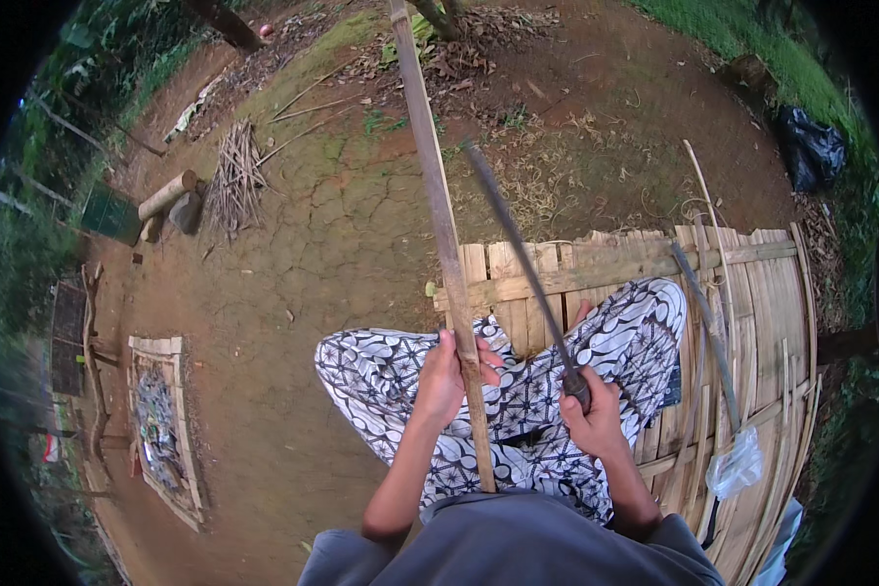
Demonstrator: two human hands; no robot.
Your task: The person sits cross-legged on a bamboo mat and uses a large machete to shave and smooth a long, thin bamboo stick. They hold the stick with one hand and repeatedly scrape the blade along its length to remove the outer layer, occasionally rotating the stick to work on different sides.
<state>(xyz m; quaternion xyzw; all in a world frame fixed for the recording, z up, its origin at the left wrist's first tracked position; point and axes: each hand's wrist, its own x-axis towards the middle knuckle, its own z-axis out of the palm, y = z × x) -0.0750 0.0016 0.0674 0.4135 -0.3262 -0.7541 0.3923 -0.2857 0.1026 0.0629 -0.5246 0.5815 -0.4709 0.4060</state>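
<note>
My left hand (444, 383) is wrapped round a long split bamboo pole (434, 176). The pole's near end lies against my lap, and its far end runs out over the ground past the top of the view. In my right hand (596, 418) is the dark handle of a machete (525, 256). Its long dark blade points up and away, a little to the right of the pole and apart from it. Both hands are above my crossed legs, which are covered by patterned black-and-white cloth (381, 371).
I sit on a bamboo slat platform (654, 278). To the right lie a long, thin grey strip (705, 317), bamboo strips (729, 283) and a clear plastic bag (734, 467). A black bag (809, 148) sits far right. Leftward are a stick pile (232, 181) and a framed litter pit (181, 435).
</note>
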